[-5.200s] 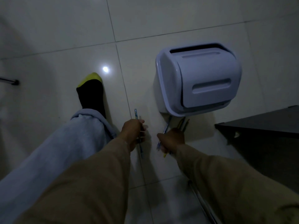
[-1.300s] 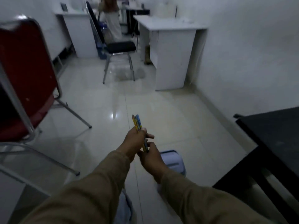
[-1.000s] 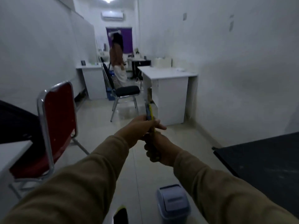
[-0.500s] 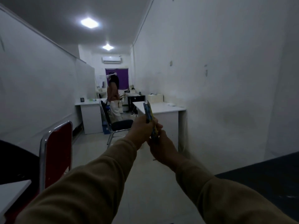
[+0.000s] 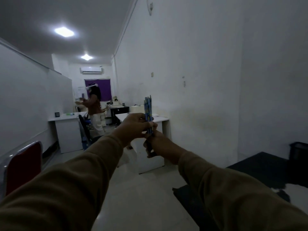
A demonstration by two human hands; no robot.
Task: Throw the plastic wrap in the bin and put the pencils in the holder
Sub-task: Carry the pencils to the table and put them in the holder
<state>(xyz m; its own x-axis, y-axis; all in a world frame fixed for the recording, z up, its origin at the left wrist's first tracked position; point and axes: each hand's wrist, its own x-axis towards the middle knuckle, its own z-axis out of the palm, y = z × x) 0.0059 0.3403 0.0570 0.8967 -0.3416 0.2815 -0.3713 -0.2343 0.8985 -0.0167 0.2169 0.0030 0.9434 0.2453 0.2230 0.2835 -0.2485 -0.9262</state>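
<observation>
A bundle of blue patterned pencils [image 5: 148, 110] stands upright in front of me at chest height, tips pointing up. My left hand [image 5: 135, 126] wraps around the middle of the bundle. My right hand [image 5: 157, 145] grips the lower ends just beneath it. Both arms wear tan sleeves. A dark mesh holder [image 5: 298, 151] stands at the far right on the black table [image 5: 260, 169]. Neither the bin nor any plastic wrap is in view.
A red chair with a chrome frame [image 5: 21, 165] is at the left edge. White desks [image 5: 66, 130] and a black chair stand down the room, where another person [image 5: 95, 114] is standing. A white wall runs along the right.
My view has risen from the floor and the bin to the room ahead. Both hands have lifted the gathered pencils upward, and the bin has dropped out of sight.
</observation>
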